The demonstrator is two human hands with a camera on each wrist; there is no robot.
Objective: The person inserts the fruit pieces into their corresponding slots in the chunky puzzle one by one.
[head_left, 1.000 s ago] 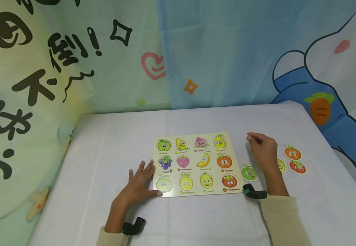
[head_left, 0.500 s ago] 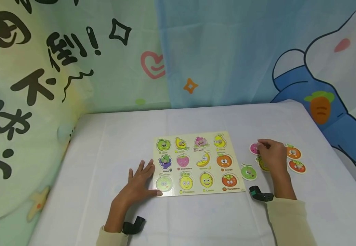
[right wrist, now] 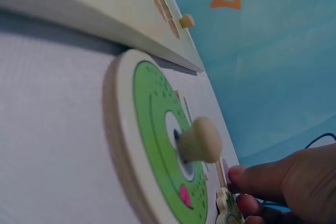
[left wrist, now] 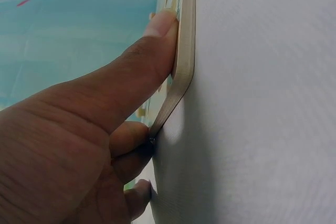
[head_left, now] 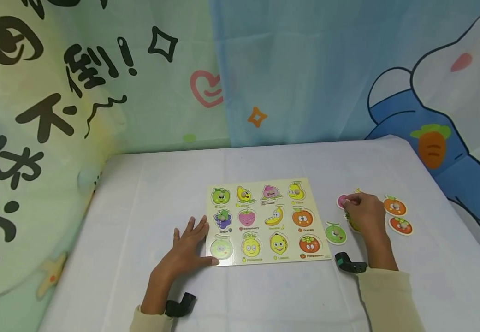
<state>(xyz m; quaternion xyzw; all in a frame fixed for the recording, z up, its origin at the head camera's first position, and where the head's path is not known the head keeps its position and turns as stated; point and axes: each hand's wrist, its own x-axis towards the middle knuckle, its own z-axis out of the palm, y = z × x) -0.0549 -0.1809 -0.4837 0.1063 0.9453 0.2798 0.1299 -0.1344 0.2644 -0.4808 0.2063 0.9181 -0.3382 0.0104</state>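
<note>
In the head view my left hand rests with spread fingers along the left edge of the cream fruit puzzle board. Its thumb lies on the board's front corner in the left wrist view. My right hand is right of the board, thumb and forefinger pinching a pink round puzzle piece. In the right wrist view the thumb tip meets that pink piece low on the right. A pineapple piece lies just under these fingers, partly hidden by the hand in the head view.
A green melon piece, with a wooden knob, lies by the board's right edge. Farther right are an orange piece and a red persimmon piece. A yellow tip shows behind the right hand. Printed curtains hang behind the white tablecloth.
My right hand has come down and to the right, then slightly left onto the pink piece, which was hidden a second ago. The left hand and the board have stayed put.
</note>
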